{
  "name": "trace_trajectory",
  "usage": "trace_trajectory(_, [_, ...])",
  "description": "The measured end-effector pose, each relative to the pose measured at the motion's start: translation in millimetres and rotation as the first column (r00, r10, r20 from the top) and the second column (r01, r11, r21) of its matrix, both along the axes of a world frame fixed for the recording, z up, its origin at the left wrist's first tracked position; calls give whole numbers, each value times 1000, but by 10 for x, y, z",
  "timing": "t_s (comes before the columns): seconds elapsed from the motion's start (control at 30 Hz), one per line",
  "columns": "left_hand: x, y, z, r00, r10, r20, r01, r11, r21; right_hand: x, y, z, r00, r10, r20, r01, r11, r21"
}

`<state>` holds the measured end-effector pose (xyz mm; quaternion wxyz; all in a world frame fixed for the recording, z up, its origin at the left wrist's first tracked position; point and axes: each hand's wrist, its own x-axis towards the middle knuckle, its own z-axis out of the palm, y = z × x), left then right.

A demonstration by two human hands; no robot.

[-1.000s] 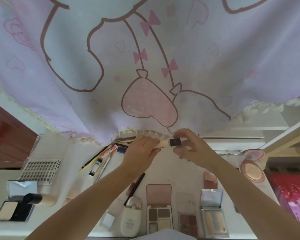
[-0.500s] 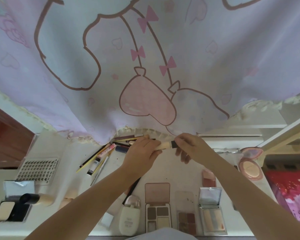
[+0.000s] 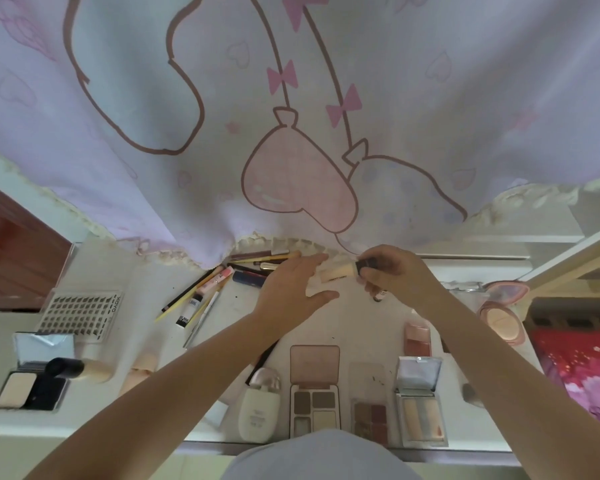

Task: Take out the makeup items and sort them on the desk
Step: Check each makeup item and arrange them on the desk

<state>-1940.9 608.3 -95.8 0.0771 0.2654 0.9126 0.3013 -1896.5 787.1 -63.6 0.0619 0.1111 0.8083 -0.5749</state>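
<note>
Concealer tube [image 3: 336, 274], pale cream with a dark cap, lay crosswise near the far edge of the desk [image 3: 357, 317], just below the hem of the curtain [image 3: 291, 133]. Its long axis ran left to right between the two hands, cap end to the right. The right hand [image 3: 394, 273] pinched that dark cap end with curled fingers, and so was the nearer hand, already on the thing. The left hand [image 3: 291, 292] was spread wide, fingers straight, its fingertips just beside the tube's pale end; whether they touched it could not be told. Whether the tube rested on the desk or was held a little above it was also unclear. A loose heap of pencils and pens [image 3: 222, 282] lay to the left along the far edge, and open palettes [image 3: 314, 400] stood in a row at the near edge. Any placing would likely be led by the right hand.
</note>
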Motion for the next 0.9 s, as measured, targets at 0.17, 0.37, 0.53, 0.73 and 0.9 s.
trace_trajectory(0.17, [-38,-123,-197,993,24,111,9,957,-290,-111,91,-217,992,123,16,-100,725,682])
trace_trajectory(0.37, [0,-369,-542,966,110,235,45,820,-571,-200,69,-634,947,198,251,-300,279,912])
trace_trajectory(0.53, [29,-452,-696,953,154,263,43,786,-617,-266,53,-817,924,167,344,-371,181,911])
trace_trajectory(0.73, [31,-524,-789,939,173,297,54,779,-624,-343,72,-914,910,127,395,-413,191,890])
trace_trajectory(0.9, [21,-542,-885,943,157,294,64,782,-620,-347,70,-884,917,129,377,-397,206,894])
